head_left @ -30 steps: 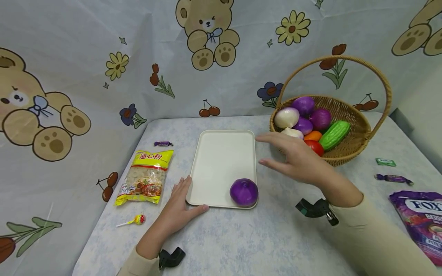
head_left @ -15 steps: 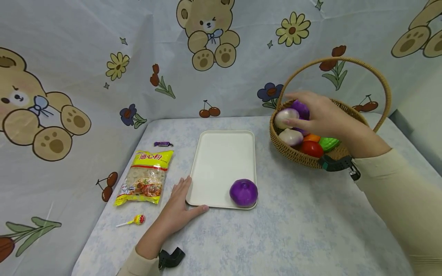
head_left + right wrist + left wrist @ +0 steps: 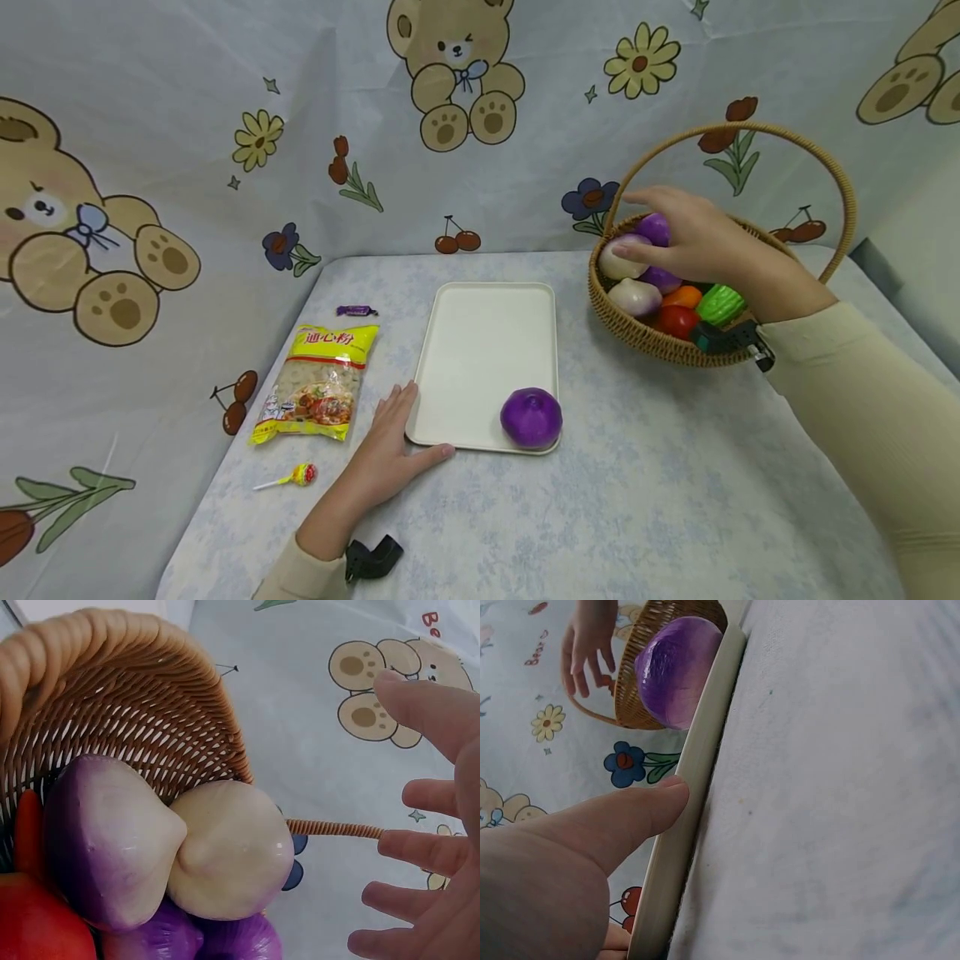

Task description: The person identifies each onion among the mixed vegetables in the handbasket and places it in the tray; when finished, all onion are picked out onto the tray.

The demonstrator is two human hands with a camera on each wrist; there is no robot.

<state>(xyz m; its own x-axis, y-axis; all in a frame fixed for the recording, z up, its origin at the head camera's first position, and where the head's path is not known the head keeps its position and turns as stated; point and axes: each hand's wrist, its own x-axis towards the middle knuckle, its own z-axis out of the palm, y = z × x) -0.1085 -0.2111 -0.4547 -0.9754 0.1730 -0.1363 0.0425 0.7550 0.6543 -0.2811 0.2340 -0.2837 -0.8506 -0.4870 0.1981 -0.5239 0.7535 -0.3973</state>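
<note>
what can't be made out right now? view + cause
Head: rearmost purple round onion, right side hidden by the right hand.
Head: small purple twist-wrapped candy, print too small.
Left wrist: left hand, cut by left edge.
Right wrist: shiny red round tomato, cut by left, bottom edges.

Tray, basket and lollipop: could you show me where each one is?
Tray [image 3: 487,342], head view: on its bare flat middle.
Basket [image 3: 647,339], head view: on its woven front wall.
Lollipop [image 3: 303,474], head view: on its round candy end.
</note>
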